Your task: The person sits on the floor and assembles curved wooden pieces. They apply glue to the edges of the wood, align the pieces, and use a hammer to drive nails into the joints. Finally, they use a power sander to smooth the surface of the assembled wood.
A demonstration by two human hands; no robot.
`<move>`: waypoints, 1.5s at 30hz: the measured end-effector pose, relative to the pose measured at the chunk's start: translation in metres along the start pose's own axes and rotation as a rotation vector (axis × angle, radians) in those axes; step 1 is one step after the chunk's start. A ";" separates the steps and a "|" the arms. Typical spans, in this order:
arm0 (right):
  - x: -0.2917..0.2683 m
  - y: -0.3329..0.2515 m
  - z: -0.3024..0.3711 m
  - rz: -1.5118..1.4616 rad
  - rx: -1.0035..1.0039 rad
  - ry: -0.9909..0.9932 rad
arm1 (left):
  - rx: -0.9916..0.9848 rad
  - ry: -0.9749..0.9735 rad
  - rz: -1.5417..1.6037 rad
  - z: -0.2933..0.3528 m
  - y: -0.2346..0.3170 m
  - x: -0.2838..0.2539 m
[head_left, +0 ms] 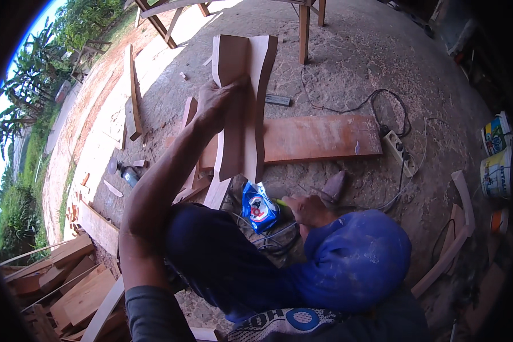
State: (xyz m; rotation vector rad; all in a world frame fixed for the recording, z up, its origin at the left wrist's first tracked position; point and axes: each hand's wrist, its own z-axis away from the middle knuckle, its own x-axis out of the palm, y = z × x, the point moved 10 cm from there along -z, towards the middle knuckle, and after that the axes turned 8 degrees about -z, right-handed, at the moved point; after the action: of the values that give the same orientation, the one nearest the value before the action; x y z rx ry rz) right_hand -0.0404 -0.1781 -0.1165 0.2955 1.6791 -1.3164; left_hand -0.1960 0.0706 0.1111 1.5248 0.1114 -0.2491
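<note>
My left hand [218, 104] is closed around a pale, L-shaped wooden furniture leg [246, 131], holding it upright and raised in front of me. Both of the leg's long edges are shaped in curves. Low beside my right knee, my right hand [309, 210] grips a thin green handle [280, 202]. The handle's far end meets a blue and white plastic packet [259, 208] on the ground; whatever tip it has is hidden there.
A reddish board [325, 137] lies behind the leg, near a white power strip [399, 153] with cables. Scrap timber [80, 285] is piled at lower left. Plastic buckets [496, 171] stand at right, close to curved wooden pieces [447, 251]. A wooden frame's leg [304, 34] rises at the top.
</note>
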 end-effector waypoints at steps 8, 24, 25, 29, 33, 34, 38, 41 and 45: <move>-0.033 0.013 0.018 -0.065 0.226 0.301 | 0.064 -0.049 0.047 0.001 0.011 0.012; -0.121 0.057 0.132 -0.466 0.516 0.646 | 0.103 -0.243 -0.527 -0.022 -0.007 0.081; -0.138 0.053 0.136 -0.427 0.514 0.714 | 0.110 -0.262 -0.676 -0.027 -0.008 0.098; -0.163 0.048 0.119 -0.360 0.542 0.762 | 0.120 -0.293 -0.997 -0.021 -0.030 0.144; -0.198 0.048 0.105 -0.316 0.431 0.816 | -0.002 -0.276 -1.048 -0.003 -0.057 0.190; -0.205 0.046 0.100 -0.290 0.382 0.821 | -0.036 -0.243 -1.048 0.000 -0.064 0.192; -0.215 0.036 0.092 -0.169 0.284 0.850 | -0.118 -0.194 -1.045 -0.001 -0.093 0.187; -0.203 0.067 0.081 -0.208 0.426 0.738 | -0.127 -0.232 -1.066 -0.009 -0.119 0.192; -0.197 0.072 0.058 -0.153 0.403 0.696 | -0.164 -0.222 -1.073 -0.014 -0.131 0.183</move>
State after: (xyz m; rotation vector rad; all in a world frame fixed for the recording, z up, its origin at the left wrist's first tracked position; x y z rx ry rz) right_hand 0.1415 -0.1314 -0.0058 0.9680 2.0050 -1.7997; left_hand -0.0476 0.0644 -0.0588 1.1369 0.7554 -1.2200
